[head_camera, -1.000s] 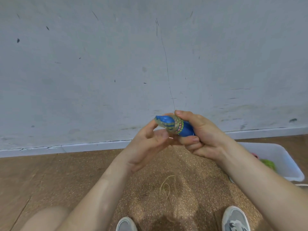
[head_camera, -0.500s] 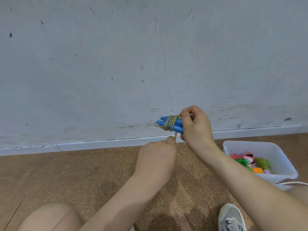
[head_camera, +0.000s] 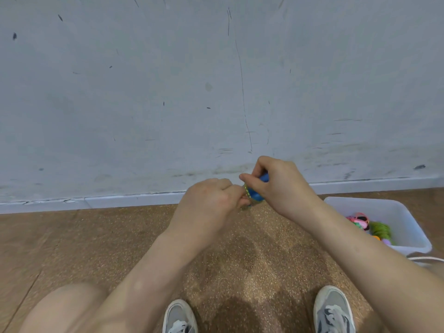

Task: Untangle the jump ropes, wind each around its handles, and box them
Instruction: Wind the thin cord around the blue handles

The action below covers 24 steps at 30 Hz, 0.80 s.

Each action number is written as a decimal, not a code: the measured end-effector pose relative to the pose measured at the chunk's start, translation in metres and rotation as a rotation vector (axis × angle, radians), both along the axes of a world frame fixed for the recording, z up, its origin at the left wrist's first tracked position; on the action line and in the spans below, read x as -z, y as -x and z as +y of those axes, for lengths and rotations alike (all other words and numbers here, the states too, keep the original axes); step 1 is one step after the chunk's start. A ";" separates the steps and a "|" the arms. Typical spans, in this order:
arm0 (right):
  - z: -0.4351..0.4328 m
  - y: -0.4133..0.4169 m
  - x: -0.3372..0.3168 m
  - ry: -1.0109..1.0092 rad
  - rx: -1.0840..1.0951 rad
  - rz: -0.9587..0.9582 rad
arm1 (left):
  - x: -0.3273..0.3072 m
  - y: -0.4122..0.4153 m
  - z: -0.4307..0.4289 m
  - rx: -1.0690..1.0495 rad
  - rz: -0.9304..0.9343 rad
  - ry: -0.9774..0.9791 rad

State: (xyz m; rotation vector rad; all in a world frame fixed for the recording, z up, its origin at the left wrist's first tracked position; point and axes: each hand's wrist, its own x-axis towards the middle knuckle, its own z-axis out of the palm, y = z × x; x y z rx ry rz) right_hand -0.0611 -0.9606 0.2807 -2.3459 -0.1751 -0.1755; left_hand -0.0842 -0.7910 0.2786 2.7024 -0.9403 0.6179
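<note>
Right hand (head_camera: 281, 186) curls its fingers round the blue handles (head_camera: 256, 193); left hand (head_camera: 211, 203) pinches the rope (head_camera: 247, 191) wound on them — at four o'clock, a white box (head_camera: 360, 201) holds coiled ropes (head_camera: 379, 228).

Blue handles (head_camera: 263, 178), multicoloured rope (head_camera: 247, 192), white box (head_camera: 408, 227), speckled brown floor (head_camera: 240, 248)

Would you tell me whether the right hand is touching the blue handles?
Touching: the head view shows the right hand with thumb and fingers curled round the blue handles.
</note>
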 end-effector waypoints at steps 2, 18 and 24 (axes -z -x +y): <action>0.001 0.003 -0.003 -0.036 -0.068 -0.002 | -0.004 -0.004 0.003 0.013 0.003 0.032; -0.015 0.019 -0.040 -0.154 -0.501 0.281 | -0.017 -0.010 0.020 0.019 0.734 0.472; -0.027 0.018 -0.041 -0.399 -0.594 0.459 | -0.009 -0.012 0.015 0.165 1.081 0.898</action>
